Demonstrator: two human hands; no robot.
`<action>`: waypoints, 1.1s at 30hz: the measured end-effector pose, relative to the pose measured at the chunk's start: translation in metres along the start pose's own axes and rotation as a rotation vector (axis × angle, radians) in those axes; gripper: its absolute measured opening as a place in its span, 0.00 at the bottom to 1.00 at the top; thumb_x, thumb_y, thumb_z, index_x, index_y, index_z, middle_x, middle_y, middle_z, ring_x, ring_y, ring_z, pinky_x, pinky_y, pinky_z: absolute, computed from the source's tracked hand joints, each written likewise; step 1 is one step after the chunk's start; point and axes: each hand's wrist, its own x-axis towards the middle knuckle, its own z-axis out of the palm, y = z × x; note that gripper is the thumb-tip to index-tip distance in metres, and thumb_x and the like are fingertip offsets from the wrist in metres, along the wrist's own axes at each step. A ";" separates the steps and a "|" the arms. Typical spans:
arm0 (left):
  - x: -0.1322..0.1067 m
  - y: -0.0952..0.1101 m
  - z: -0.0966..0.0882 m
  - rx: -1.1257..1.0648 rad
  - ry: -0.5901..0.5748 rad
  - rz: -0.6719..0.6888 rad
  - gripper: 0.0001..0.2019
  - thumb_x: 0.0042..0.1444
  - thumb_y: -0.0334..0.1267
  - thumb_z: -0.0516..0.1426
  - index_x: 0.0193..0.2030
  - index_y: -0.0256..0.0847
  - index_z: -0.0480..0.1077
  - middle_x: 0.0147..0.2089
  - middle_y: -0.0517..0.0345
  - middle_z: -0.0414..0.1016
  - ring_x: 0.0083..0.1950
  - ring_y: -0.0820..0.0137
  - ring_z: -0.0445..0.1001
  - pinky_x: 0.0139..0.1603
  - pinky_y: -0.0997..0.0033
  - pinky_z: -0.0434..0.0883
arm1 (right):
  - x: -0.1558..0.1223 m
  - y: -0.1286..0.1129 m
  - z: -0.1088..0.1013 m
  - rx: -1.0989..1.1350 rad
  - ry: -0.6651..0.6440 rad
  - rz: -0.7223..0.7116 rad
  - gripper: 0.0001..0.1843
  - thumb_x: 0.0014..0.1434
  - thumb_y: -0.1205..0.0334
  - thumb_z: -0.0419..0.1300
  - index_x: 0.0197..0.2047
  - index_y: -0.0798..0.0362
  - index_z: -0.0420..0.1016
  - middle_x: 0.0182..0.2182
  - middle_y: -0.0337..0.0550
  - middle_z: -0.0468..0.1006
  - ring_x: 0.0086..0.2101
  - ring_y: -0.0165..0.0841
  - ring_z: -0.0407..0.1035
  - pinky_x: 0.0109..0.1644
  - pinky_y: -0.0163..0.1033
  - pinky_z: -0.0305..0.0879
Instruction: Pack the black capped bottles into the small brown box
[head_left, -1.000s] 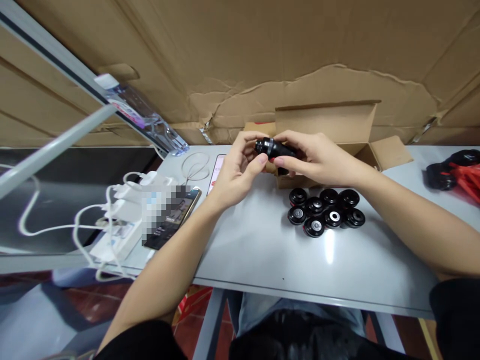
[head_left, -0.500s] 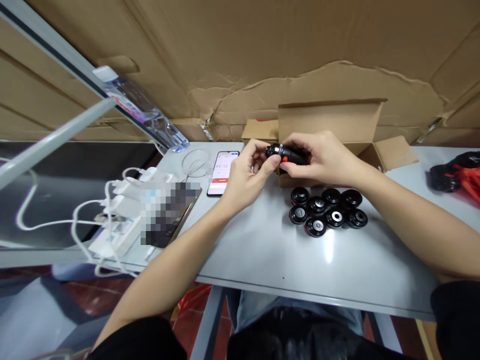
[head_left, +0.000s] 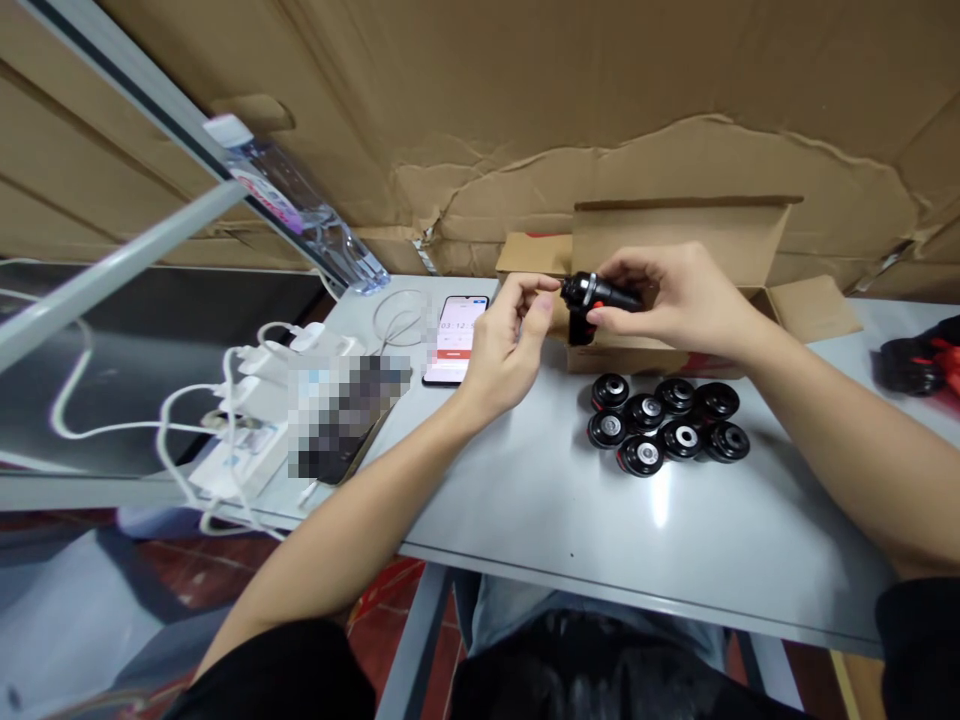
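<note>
My right hand (head_left: 671, 295) grips a black cylindrical tool (head_left: 611, 295), which has a silver ring and a red button near its front end. The tool lies roughly level above the cardboard box and points left. Beside its front end, my left hand (head_left: 512, 335) is open, thumb and fingers apart. The left index fingertip is at the tool's tip; whether it touches I cannot tell. On the table below stand several black round parts (head_left: 643, 455) grouped close together, some with silver centres and red edges.
An open cardboard box (head_left: 814, 310) stands behind my hands. To the left are a phone (head_left: 454, 335), a white power strip (head_left: 244, 455) with cables and a water bottle (head_left: 300, 205). Black and red items (head_left: 911, 365) lie far right on the grey table (head_left: 525, 500).
My left fingers have come off the tool's front end and spread apart. The tool has shifted slightly right and up in view, still in my right hand. The whole view has moved a little.
</note>
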 end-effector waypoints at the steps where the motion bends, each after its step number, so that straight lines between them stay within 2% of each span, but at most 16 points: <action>1: 0.000 0.000 0.000 -0.002 0.010 -0.003 0.31 0.86 0.74 0.51 0.65 0.50 0.77 0.48 0.53 0.85 0.48 0.61 0.84 0.54 0.56 0.83 | -0.001 -0.001 0.000 -0.042 0.003 0.012 0.12 0.71 0.49 0.73 0.51 0.46 0.88 0.41 0.46 0.91 0.40 0.47 0.82 0.45 0.51 0.77; 4: 0.001 0.000 -0.001 0.002 0.022 -0.009 0.30 0.86 0.74 0.50 0.65 0.51 0.77 0.43 0.56 0.82 0.43 0.63 0.80 0.48 0.58 0.81 | -0.001 -0.001 0.000 -0.158 0.014 0.018 0.11 0.69 0.52 0.73 0.50 0.47 0.88 0.37 0.45 0.88 0.36 0.45 0.79 0.44 0.49 0.73; 7: 0.001 0.000 -0.001 0.031 0.009 -0.008 0.30 0.87 0.74 0.50 0.64 0.51 0.77 0.44 0.55 0.83 0.44 0.62 0.81 0.50 0.58 0.82 | -0.001 0.001 0.000 -0.213 0.019 0.001 0.13 0.70 0.50 0.74 0.51 0.47 0.88 0.37 0.44 0.88 0.36 0.44 0.78 0.44 0.48 0.71; 11: -0.001 0.001 -0.002 0.082 -0.047 0.029 0.32 0.87 0.74 0.49 0.71 0.51 0.78 0.52 0.51 0.87 0.51 0.59 0.86 0.59 0.55 0.85 | -0.001 0.003 -0.002 -0.138 -0.018 -0.017 0.15 0.72 0.47 0.74 0.56 0.44 0.89 0.43 0.45 0.92 0.41 0.47 0.81 0.46 0.51 0.76; 16: -0.002 0.001 -0.002 0.164 -0.104 0.113 0.36 0.85 0.75 0.50 0.80 0.52 0.76 0.64 0.45 0.88 0.59 0.54 0.86 0.65 0.49 0.85 | 0.000 0.006 -0.008 -0.033 -0.074 -0.070 0.19 0.74 0.42 0.74 0.60 0.44 0.88 0.53 0.47 0.94 0.49 0.50 0.84 0.52 0.53 0.81; 20: -0.004 -0.003 0.001 0.164 -0.094 0.117 0.39 0.86 0.75 0.47 0.80 0.48 0.75 0.60 0.44 0.87 0.59 0.53 0.86 0.66 0.49 0.84 | 0.000 0.006 -0.011 -0.038 -0.034 -0.064 0.18 0.74 0.45 0.74 0.59 0.46 0.89 0.50 0.48 0.94 0.47 0.49 0.84 0.52 0.52 0.79; 26: -0.006 -0.002 0.003 0.172 -0.094 0.119 0.38 0.86 0.75 0.47 0.78 0.49 0.77 0.54 0.47 0.85 0.55 0.53 0.83 0.65 0.48 0.83 | 0.000 -0.004 -0.010 -0.198 -0.037 0.004 0.11 0.67 0.60 0.74 0.51 0.51 0.89 0.42 0.50 0.92 0.39 0.46 0.81 0.47 0.51 0.72; 30: -0.007 -0.001 0.003 0.197 -0.115 0.136 0.40 0.86 0.76 0.44 0.80 0.50 0.76 0.53 0.47 0.85 0.56 0.52 0.84 0.68 0.46 0.82 | 0.000 -0.003 -0.008 -0.337 -0.046 0.007 0.11 0.67 0.59 0.73 0.50 0.51 0.89 0.40 0.51 0.90 0.38 0.46 0.79 0.44 0.50 0.69; 33: -0.007 -0.008 0.004 0.206 -0.110 0.180 0.39 0.87 0.73 0.44 0.83 0.50 0.74 0.55 0.46 0.85 0.57 0.52 0.84 0.69 0.47 0.82 | 0.001 0.003 -0.009 -0.319 -0.052 -0.008 0.13 0.68 0.56 0.74 0.54 0.49 0.89 0.42 0.48 0.91 0.39 0.47 0.81 0.46 0.50 0.71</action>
